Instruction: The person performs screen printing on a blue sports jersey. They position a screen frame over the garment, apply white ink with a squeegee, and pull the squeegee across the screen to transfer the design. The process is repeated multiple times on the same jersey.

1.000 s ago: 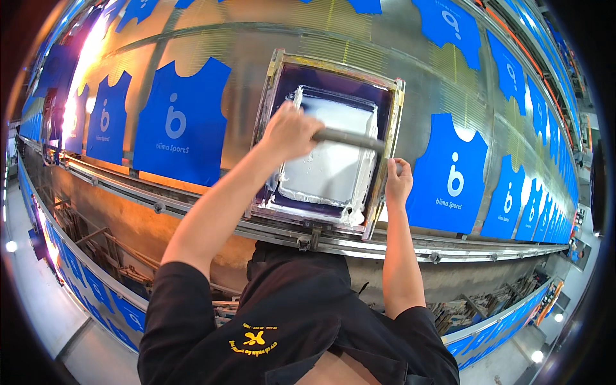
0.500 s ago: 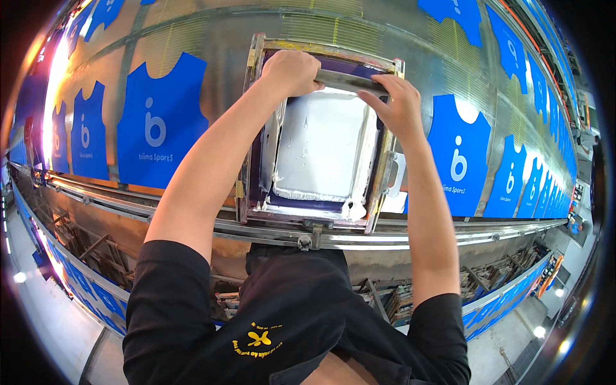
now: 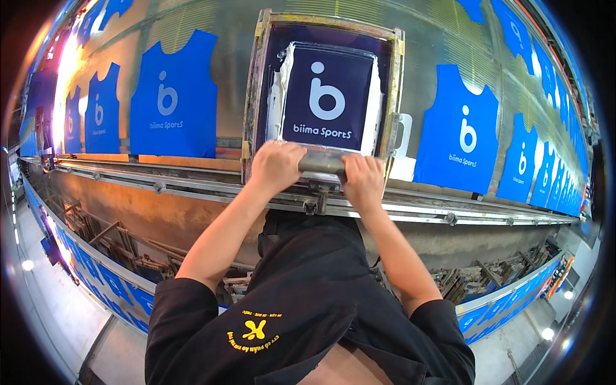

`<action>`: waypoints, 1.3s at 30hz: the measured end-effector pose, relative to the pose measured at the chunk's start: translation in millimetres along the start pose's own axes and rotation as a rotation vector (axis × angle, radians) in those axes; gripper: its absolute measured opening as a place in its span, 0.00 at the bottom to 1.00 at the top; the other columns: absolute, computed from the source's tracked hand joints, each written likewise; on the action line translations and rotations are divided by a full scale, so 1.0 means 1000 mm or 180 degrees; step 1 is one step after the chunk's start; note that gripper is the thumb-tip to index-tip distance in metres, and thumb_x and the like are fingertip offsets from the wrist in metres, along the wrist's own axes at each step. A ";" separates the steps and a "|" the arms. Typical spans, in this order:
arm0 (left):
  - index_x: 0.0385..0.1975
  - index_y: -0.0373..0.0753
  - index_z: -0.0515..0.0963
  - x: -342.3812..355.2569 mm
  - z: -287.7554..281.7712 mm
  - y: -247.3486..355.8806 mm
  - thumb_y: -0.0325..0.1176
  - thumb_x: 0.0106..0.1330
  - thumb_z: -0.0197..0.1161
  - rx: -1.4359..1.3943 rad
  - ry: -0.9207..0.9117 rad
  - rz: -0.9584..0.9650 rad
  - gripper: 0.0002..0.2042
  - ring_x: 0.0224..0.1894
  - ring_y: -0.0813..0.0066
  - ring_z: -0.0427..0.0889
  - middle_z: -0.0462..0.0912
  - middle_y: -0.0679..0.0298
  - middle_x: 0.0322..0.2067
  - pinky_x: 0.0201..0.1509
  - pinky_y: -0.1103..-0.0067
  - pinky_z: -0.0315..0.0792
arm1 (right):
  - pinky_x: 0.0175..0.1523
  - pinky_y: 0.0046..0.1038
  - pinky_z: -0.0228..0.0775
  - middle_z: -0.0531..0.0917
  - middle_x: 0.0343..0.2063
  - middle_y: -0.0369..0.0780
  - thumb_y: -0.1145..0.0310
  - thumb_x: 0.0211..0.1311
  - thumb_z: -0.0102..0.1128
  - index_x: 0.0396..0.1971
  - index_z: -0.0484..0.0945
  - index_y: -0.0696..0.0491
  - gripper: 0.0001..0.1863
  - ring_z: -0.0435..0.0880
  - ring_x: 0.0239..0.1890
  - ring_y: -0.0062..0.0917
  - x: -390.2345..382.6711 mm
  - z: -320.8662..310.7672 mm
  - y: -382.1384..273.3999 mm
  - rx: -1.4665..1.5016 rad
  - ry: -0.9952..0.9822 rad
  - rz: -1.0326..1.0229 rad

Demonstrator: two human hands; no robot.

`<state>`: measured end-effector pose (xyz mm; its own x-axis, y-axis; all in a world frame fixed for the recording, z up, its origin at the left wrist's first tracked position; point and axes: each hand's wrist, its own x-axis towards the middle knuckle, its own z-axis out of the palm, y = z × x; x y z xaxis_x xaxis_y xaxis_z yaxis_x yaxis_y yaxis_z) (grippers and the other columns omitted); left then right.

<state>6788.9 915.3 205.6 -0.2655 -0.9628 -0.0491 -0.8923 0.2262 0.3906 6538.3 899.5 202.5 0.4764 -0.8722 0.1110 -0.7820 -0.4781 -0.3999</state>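
Observation:
A squeegee (image 3: 322, 162) lies crosswise near the close end of a screen-printing frame (image 3: 394, 90). My left hand (image 3: 276, 169) is wrapped round its left end, and my right hand (image 3: 362, 182) grips the right end. Beyond the squeegee the dark mesh (image 3: 346, 67) shows a pale round logo with lettering under it. Thick white ink (image 3: 279, 96) lines the mesh's left side, with another strip along its right. The blade's lower edge and the ink in front of it are mostly hidden by the squeegee and my hands.
Blue cut shirt panels with pale logos lie on the long printing table, one left (image 3: 173, 96) and one right (image 3: 459, 128) of the frame, several farther off. A metal rail (image 3: 212, 183) runs along the near edge. A white handle-shaped piece (image 3: 402, 138) sits beside the frame.
Both hands have drawn the squeegee from the far end of the frame to the near end. The white ink that covered the mesh's middle is swept away, and the logo now shows.

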 end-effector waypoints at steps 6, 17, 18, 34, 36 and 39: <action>0.59 0.42 0.83 -0.072 0.000 0.036 0.30 0.47 0.73 0.0121 -0.0226 -0.0095 0.31 0.60 0.63 0.84 0.86 0.62 0.57 0.64 0.68 0.75 | 0.56 0.39 0.68 0.83 0.43 0.36 0.76 0.41 0.77 0.45 0.83 0.52 0.25 0.82 0.48 0.34 -0.053 -0.012 -0.021 0.0176 -0.0379 -0.0006; 0.37 0.45 0.87 0.169 -0.074 -0.052 0.64 0.57 0.74 0.0528 -0.0723 0.0106 0.25 0.42 0.56 0.91 0.91 0.60 0.37 0.47 0.60 0.83 | 0.46 0.46 0.76 0.87 0.32 0.43 0.58 0.55 0.81 0.38 0.86 0.52 0.17 0.88 0.38 0.46 0.164 -0.048 0.056 0.0048 -0.0403 0.0171; 0.38 0.45 0.87 0.203 -0.081 -0.063 0.64 0.57 0.74 0.0500 -0.0732 0.0106 0.26 0.43 0.55 0.91 0.91 0.60 0.36 0.48 0.60 0.83 | 0.46 0.46 0.78 0.88 0.33 0.44 0.58 0.55 0.81 0.36 0.85 0.51 0.16 0.88 0.40 0.46 0.197 -0.052 0.068 0.0024 -0.0396 0.0306; 0.32 0.48 0.87 0.031 -0.022 -0.018 0.43 0.44 0.83 -0.0105 0.0042 0.0122 0.16 0.38 0.63 0.87 0.86 0.67 0.30 0.46 0.66 0.78 | 0.51 0.41 0.72 0.85 0.34 0.39 0.70 0.46 0.80 0.38 0.83 0.51 0.18 0.83 0.41 0.39 0.039 -0.008 0.003 0.0140 0.0182 0.0078; 0.32 0.46 0.87 0.053 -0.037 -0.022 0.51 0.49 0.81 -0.0051 -0.0482 0.0030 0.19 0.38 0.60 0.88 0.87 0.64 0.31 0.45 0.63 0.79 | 0.51 0.40 0.72 0.86 0.32 0.39 0.60 0.48 0.84 0.36 0.84 0.50 0.19 0.85 0.39 0.37 0.063 -0.019 0.010 0.0226 -0.0212 0.0106; 0.35 0.46 0.89 0.140 -0.061 -0.051 0.63 0.55 0.76 -0.0038 -0.0878 -0.0120 0.25 0.39 0.54 0.91 0.90 0.58 0.35 0.47 0.59 0.81 | 0.41 0.46 0.74 0.86 0.29 0.43 0.54 0.54 0.82 0.31 0.85 0.50 0.17 0.85 0.34 0.44 0.144 -0.041 0.051 0.0193 -0.0584 -0.0013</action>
<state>6819.0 760.2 234.7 -0.3231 -0.8936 -0.3115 -0.8995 0.1877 0.3945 6550.5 745.2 235.2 0.5493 -0.8340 -0.0528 -0.7568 -0.4697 -0.4546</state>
